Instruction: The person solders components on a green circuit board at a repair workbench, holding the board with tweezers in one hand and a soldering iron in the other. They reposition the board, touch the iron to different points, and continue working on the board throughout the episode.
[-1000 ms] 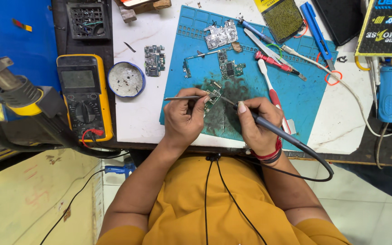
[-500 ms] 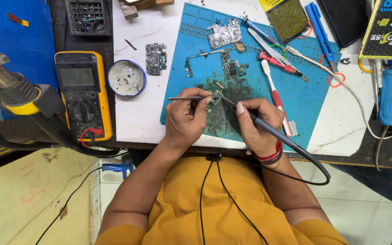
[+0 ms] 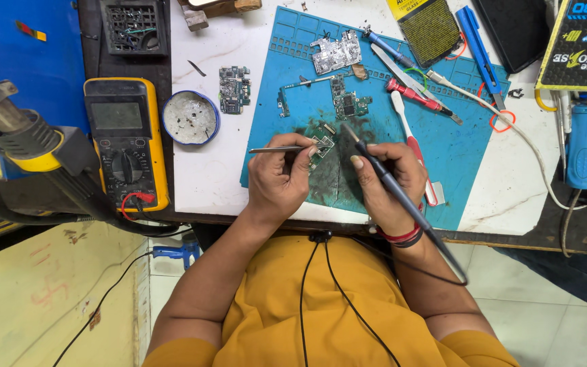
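Observation:
My left hand [image 3: 278,178] pinches metal tweezers [image 3: 273,149] whose tips rest on a small green circuit board [image 3: 321,145] lying on a sooty patch of the blue work mat [image 3: 456,156]. A dark soldering iron [image 3: 382,178] sits pen-like in my right hand [image 3: 388,182], its tip close to the board's right edge. The iron's black cable trails down past my wrist.
More circuit boards [image 3: 234,88] [image 3: 336,51] [image 3: 349,102] lie above. A yellow multimeter [image 3: 126,143] and a round tin [image 3: 191,117] stand left; a hot-air gun [image 3: 15,132] is at the far left. A red screwdriver [image 3: 412,95], a white toothbrush [image 3: 416,146] and a blue tool [image 3: 584,146] lie right.
Both hands stay on the small board. The soldering iron's tip has shifted slightly toward the board's upper right; the tweezers keep their hold.

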Action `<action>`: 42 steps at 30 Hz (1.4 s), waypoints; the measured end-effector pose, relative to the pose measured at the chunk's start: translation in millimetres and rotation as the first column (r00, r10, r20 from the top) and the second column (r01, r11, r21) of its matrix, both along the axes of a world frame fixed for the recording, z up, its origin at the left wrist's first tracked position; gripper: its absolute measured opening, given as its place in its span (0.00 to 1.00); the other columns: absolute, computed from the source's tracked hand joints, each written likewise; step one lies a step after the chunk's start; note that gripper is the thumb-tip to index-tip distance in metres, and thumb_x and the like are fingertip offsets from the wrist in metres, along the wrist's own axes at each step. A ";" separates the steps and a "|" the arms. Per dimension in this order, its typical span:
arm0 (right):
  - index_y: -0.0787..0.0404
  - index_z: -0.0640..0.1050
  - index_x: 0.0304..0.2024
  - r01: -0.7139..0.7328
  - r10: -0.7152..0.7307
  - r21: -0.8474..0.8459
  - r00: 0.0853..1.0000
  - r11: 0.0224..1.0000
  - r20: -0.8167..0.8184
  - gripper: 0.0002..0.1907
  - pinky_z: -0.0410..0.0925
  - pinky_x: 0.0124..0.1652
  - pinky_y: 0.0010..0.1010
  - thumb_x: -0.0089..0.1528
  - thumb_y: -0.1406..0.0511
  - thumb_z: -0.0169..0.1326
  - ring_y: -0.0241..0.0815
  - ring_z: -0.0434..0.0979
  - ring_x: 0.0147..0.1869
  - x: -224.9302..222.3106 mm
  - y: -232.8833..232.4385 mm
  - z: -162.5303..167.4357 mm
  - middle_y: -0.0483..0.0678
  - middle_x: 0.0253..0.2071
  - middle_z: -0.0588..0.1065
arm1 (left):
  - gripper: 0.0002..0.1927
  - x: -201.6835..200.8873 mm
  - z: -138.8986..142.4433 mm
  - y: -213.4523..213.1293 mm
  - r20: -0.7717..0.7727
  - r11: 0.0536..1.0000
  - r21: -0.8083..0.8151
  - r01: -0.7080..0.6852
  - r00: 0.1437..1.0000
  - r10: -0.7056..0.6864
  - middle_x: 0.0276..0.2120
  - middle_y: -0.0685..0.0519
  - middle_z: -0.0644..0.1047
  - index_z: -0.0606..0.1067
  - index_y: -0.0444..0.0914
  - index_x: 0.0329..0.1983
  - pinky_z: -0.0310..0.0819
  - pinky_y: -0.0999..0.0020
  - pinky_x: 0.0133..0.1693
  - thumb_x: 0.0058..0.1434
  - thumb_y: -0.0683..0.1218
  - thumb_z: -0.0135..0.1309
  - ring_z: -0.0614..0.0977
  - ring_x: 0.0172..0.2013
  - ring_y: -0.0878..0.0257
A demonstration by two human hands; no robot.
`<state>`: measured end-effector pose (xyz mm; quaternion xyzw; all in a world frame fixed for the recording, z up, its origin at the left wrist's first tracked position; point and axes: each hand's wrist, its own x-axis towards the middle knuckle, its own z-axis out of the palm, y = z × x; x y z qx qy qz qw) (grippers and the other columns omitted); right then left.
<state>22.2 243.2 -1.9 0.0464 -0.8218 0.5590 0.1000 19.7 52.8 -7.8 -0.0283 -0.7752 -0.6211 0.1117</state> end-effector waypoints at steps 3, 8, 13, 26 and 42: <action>0.68 0.78 0.46 -0.043 0.059 0.106 0.987 0.993 -0.151 0.12 0.68 0.37 0.27 0.67 0.66 0.65 0.41 0.77 0.36 0.9 3.7 4.7 0.53 0.38 0.78 | 0.05 0.7 0.9 0.5 -0.016 0.999 -0.042 -0.009 1.000 0.009 0.33 0.52 0.82 0.75 0.35 0.45 0.73 0.76 0.30 0.69 0.38 0.58 0.81 0.28 0.70; 0.67 0.77 0.42 -0.113 0.178 0.279 0.960 0.953 -0.217 0.08 0.70 0.37 0.33 0.66 0.68 0.61 0.49 0.80 0.36 3.8 3.2 12.6 0.55 0.36 0.79 | 0.04 1.5 1.1 -1.0 -0.052 0.994 -0.108 -0.032 0.998 0.026 0.34 0.51 0.81 0.75 0.35 0.44 0.76 0.72 0.32 0.69 0.38 0.58 0.83 0.30 0.66; 0.67 0.76 0.39 -0.150 0.209 0.271 0.956 0.951 -0.207 0.04 0.68 0.36 0.36 0.64 0.71 0.59 0.51 0.78 0.34 0.4 -2.1 15.4 0.54 0.34 0.78 | 0.04 1.2 1.6 -1.7 -0.018 0.994 -0.104 -0.032 0.999 0.030 0.33 0.52 0.81 0.75 0.35 0.44 0.76 0.72 0.32 0.69 0.39 0.58 0.84 0.29 0.66; 0.67 0.75 0.38 -0.154 0.208 0.257 0.958 0.954 -0.197 0.04 0.68 0.34 0.35 0.64 0.72 0.59 0.50 0.78 0.33 -5.3 -6.4 15.7 0.54 0.33 0.78 | 0.04 -1.5 0.0 -2.9 -0.039 0.988 -0.149 -0.037 0.999 0.032 0.35 0.51 0.81 0.75 0.35 0.43 0.77 0.69 0.33 0.68 0.38 0.59 0.84 0.30 0.62; 0.67 0.76 0.37 -0.150 0.202 0.263 0.962 0.953 -0.184 0.04 0.67 0.34 0.35 0.64 0.72 0.59 0.49 0.77 0.32 -3.9 -7.1 17.6 0.54 0.33 0.77 | 0.04 -1.0 0.2 -3.7 -0.074 0.984 -0.176 -0.038 0.997 0.025 0.35 0.50 0.81 0.75 0.35 0.42 0.77 0.69 0.33 0.68 0.37 0.58 0.84 0.30 0.62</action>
